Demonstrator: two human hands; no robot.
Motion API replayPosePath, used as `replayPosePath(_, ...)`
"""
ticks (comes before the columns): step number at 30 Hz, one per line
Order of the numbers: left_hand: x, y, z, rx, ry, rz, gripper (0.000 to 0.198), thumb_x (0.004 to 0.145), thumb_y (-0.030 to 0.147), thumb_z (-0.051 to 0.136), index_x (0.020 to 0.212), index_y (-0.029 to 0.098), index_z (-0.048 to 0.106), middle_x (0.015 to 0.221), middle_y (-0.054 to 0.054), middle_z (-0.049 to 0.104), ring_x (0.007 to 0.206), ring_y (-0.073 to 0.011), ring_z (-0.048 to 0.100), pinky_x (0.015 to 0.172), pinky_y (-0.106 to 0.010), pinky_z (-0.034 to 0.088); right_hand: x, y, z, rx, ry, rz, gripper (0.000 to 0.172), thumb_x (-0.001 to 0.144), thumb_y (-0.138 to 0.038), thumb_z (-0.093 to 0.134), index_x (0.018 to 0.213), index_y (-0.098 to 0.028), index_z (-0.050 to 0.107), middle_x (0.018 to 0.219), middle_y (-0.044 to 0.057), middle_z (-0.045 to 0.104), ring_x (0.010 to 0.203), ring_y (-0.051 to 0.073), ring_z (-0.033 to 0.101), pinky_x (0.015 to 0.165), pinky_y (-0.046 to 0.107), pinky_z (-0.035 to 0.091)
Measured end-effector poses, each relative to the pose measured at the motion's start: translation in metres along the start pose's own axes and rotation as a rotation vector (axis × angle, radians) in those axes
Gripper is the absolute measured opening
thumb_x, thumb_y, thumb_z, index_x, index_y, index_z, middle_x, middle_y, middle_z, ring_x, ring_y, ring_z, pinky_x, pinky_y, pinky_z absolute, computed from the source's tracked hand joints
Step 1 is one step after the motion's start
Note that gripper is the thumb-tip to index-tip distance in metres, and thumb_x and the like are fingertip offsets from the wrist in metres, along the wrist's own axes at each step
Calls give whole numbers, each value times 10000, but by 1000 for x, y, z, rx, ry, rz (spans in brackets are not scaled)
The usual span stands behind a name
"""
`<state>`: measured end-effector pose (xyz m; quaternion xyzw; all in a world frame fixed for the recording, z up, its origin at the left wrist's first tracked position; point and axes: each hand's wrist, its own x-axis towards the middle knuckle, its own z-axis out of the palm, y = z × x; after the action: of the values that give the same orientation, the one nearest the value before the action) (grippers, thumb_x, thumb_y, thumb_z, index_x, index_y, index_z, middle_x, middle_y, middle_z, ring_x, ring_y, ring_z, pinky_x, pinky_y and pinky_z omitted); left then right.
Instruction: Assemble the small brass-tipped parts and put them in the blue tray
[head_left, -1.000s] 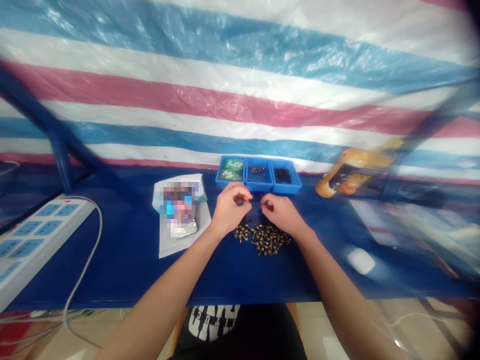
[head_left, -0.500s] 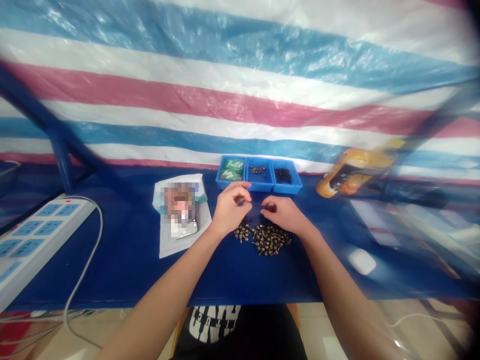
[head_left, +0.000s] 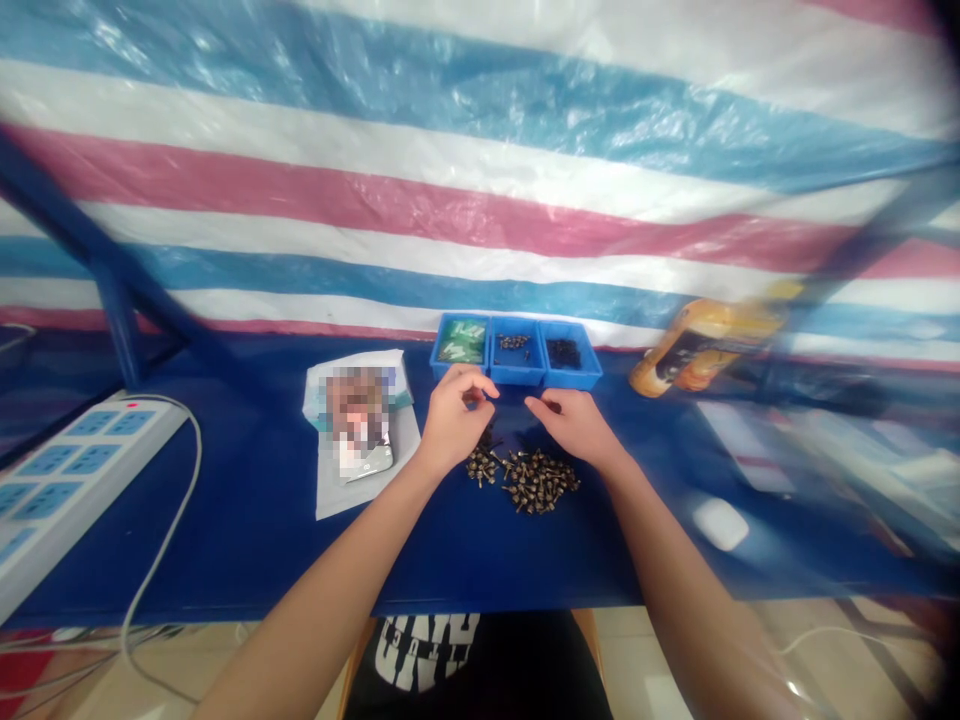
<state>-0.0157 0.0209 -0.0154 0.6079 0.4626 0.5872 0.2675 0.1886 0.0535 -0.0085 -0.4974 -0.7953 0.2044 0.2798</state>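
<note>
My left hand [head_left: 457, 418] hovers over the blue table, its thumb and forefinger curled close together. Facing it, my right hand [head_left: 574, 425] has its fingers bent in against the thumb. Anything small in either hand is too fine to make out. Just below them lies a large heap of brass-coloured screw-like parts [head_left: 540, 484], with a smaller pile of similar parts [head_left: 481, 466] at its left. Behind the hands stand joined blue bins: the left bin [head_left: 444, 366] has green and white contents, the middle bin [head_left: 517, 374] a few small metal pieces, the right bin [head_left: 574, 379] dark small parts.
A phone [head_left: 375, 463] lies on a white packet [head_left: 341, 500] at left, partly pixelated. A power strip [head_left: 82, 460] with a white cable [head_left: 176, 515] sits farther left. To the right are an orange bottle [head_left: 697, 345] and a white rounded case [head_left: 721, 524]. A striped sheet [head_left: 480, 220] hangs behind.
My right hand has moved slightly up and its fingers are more tucked in. My left hand has dropped a little toward the left. The view has shifted slightly.
</note>
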Motion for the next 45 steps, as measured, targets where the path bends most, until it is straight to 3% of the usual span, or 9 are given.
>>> replayPosePath(3, 0, -1, 0, -8, -7, 3, 208, 687, 10, 561, 754, 182, 658, 959, -28, 566, 813, -124, 593, 696, -243, 489, 2, 3, -1, 65, 127, 68, 490, 916, -548, 524, 583, -189, 528, 547, -16, 545, 554, 132, 469, 575, 274, 324)
replayPosePath(7, -1, -1, 1, -44, -30, 12, 194, 686, 13, 565, 747, 178, 648, 967, -34, 576, 849, -137, 607, 707, -246, 498, 5, 8, -2, 222, 441, 225, 444, 824, -600, 632, 1012, -198, 625, 696, -4, 656, 610, 170, 570, 626, 285, 408)
replayPosePath(9, -1, -2, 1, -50, -40, 14, 184, 686, 15, 566, 738, 174, 644, 976, -40, 582, 862, -143, 614, 707, -247, 502, 5, 8, -3, 250, 482, 264, 514, 792, -601, 667, 1115, -208, 599, 719, -1, 671, 627, 186, 598, 635, 295, 430)
replayPosePath(12, -1, -2, 1, -30, -51, 17, 178, 693, 17, 563, 729, 170, 646, 994, -47, 590, 873, -147, 619, 708, -248, 505, 4, 7, -4, 211, 399, 224, 382, 844, -562, 620, 983, -208, 658, 666, 2, 649, 618, 186, 594, 638, 303, 438)
replayPosePath(15, -1, -1, 0, -10, -59, 20, 194, 704, 11, 541, 724, 168, 653, 1003, -50, 596, 888, -149, 626, 721, -250, 508, 2, 4, -5, 178, 172, 67, 257, 886, -452, 602, 877, -212, 695, 726, 15, 686, 651, 176, 603, 673, 305, 451)
replayPosePath(20, 0, 0, -1, -28, -24, -11, 195, 742, 29, 515, 722, 163, 655, 1013, -57, 602, 863, -146, 638, 705, -252, 501, -2, 0, 6, 53, -167, -202, 182, 910, -280, 593, 1020, -245, 734, 962, 38, 719, 820, 185, 633, 773, 319, 459)
replayPosePath(25, 0, 2, -1, -58, -31, -101, 147, 754, 79, 565, 812, 176, 659, 924, -33, 655, 820, -154, 640, 744, -273, 501, -3, -11, 23, -197, -210, -245, 307, 959, -236, 522, 1194, -335, 693, 1096, 56, 657, 991, 229, 597, 818, 360, 415)
replayPosePath(32, -1, 6, -1, 16, -72, -176, 126, 786, 121, 574, 832, 181, 674, 887, -18, 702, 788, -153, 644, 725, -265, 490, -1, -16, 30, -169, -197, -210, 184, 956, -245, 538, 997, -265, 716, 1076, 55, 657, 1013, 228, 608, 844, 364, 423)
replayPosePath(45, -4, 7, 2, 159, -146, -119, 175, 905, 349, 596, 946, 232, 720, 921, 0, 744, 852, -169, 681, 796, -292, 502, 4, -13, 16, 521, 61, -90, 163, 839, -292, 678, 984, -218, 680, 970, 36, 707, 831, 179, 645, 743, 319, 486)
